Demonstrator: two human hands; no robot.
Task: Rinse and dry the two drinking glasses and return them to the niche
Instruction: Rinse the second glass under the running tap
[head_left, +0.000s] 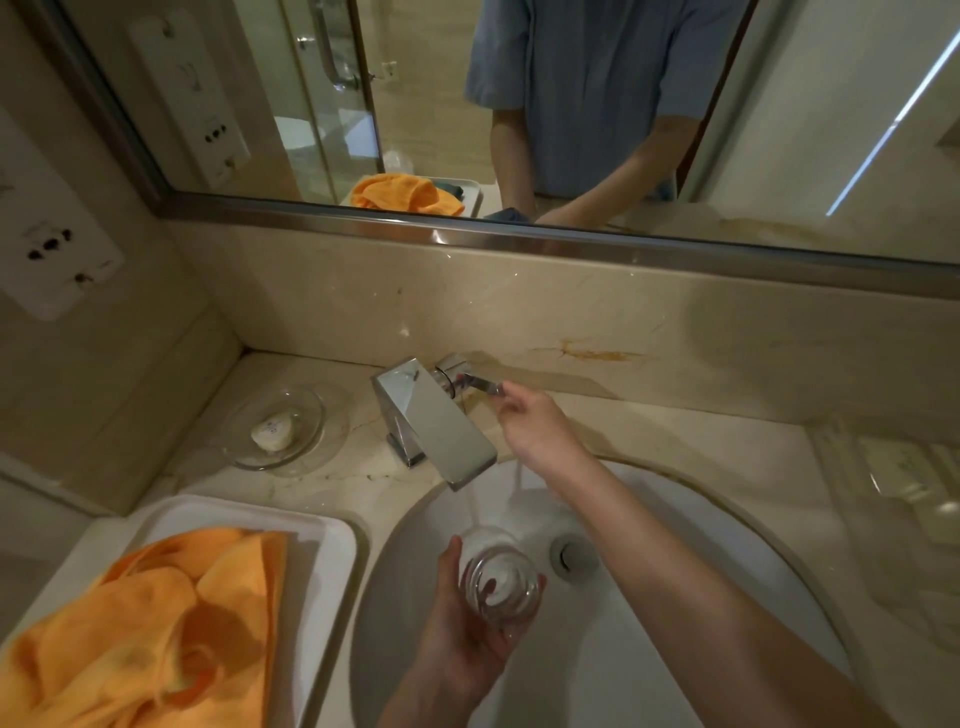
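My left hand (460, 631) grips a clear drinking glass (501, 582) over the white sink (675, 649), its mouth turned up under the running water. Water streams from the square chrome faucet (434, 421) into the glass. My right hand (535, 428) reaches behind the spout and pinches the thin faucet lever (475, 383). An orange towel (150, 618) lies crumpled on a white tray (332, 540) left of the sink. A second glass is not in view.
A glass soap dish (306, 415) with a white soap bar (272, 435) sits on the marble counter left of the faucet. The sink drain (571, 556) lies right of the glass. A mirror (519, 104) runs above the backsplash. A clear tray (909, 467) stands at the far right.
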